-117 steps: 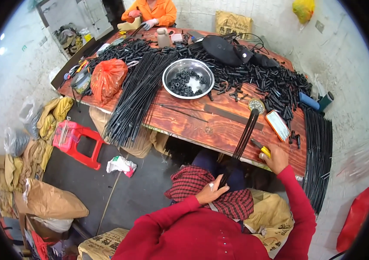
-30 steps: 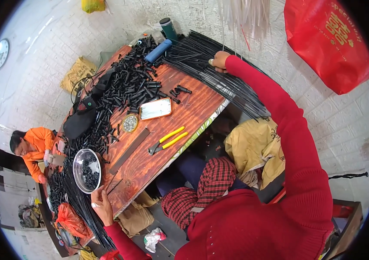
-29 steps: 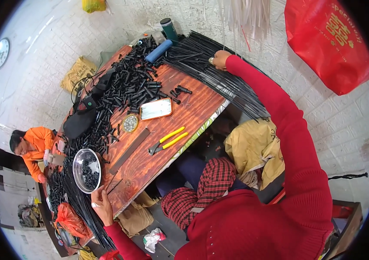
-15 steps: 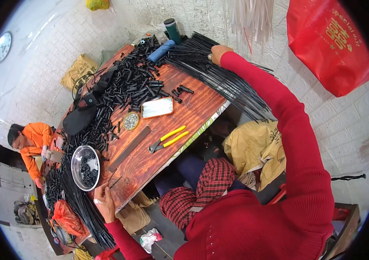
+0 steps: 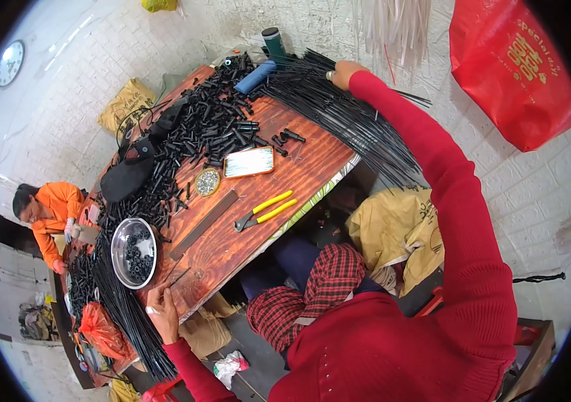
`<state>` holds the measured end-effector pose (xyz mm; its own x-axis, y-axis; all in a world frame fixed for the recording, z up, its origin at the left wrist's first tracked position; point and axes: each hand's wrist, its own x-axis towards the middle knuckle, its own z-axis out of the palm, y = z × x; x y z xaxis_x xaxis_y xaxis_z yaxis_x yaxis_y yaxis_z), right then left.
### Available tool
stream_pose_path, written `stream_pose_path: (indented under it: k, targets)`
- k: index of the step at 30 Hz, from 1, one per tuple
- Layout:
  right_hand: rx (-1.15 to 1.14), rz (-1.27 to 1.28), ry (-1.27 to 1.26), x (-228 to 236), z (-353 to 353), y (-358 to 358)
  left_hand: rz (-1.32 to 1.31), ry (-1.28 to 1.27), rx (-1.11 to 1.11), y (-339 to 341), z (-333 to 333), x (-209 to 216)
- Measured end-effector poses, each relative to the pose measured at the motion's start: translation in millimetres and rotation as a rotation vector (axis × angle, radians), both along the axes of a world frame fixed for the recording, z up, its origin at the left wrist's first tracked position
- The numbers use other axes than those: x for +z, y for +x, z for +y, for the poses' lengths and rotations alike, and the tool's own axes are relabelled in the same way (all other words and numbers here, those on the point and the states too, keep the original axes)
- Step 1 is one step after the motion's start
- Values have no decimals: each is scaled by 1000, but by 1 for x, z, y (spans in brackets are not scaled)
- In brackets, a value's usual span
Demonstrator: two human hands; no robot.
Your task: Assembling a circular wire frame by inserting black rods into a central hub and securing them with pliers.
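At the table's near left corner, my left hand [image 5: 163,313] is closed, its fingertips pinching a thin black rod [image 5: 179,277] that points over the wood. My right arm is stretched to the far right, where my right hand [image 5: 344,74] rests with curled fingers at the upper edge of a spread of long black rods [image 5: 339,114]; what it grips there is hidden. Just beyond the left hand stands a metal bowl [image 5: 116,262] of small black rings [image 5: 139,258]. Yellow-handled pliers [image 5: 265,210] and a dark flat bar [image 5: 203,225] lie between the hands.
A heap of black tubular parts [image 5: 211,120] covers the table's far side, beside a white tray [image 5: 248,163] and a round dish of small metal pieces [image 5: 207,181]. More black rods [image 5: 114,295] hang off the left end. A co-worker in orange [image 5: 57,204] sits beyond.
The view has shifted slightly, moving the table's things a little in the picture. My left hand stays at the near corner; my right hand is still at the far rods.
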<state>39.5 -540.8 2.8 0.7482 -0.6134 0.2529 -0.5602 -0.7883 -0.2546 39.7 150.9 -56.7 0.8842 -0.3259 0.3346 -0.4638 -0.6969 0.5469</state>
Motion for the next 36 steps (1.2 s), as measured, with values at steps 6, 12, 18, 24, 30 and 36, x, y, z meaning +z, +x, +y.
stream_pose_path:
  k: [6,12,18,24,30,36]
  targets:
    - [66,-146,719,43,-11,-2,16,-27,-5,2,-1,-5]
    - [300,-533,1145,55,32,-2,71,-96,-37,-1,-15,-10]
    - [634,-964,1151,74,62,-2,57,-113,-55,-10,-24,-2]
    - [773,-1116,926,30,140,-32,119,-179,-30,-22,-18,-17]
    - [560,-1084,1121,-22,170,-30,107,-156,-68,-40,-40,-12]
    - [839,-861,1349,56,231,-102,278,-286,-137,-80,-57,16]
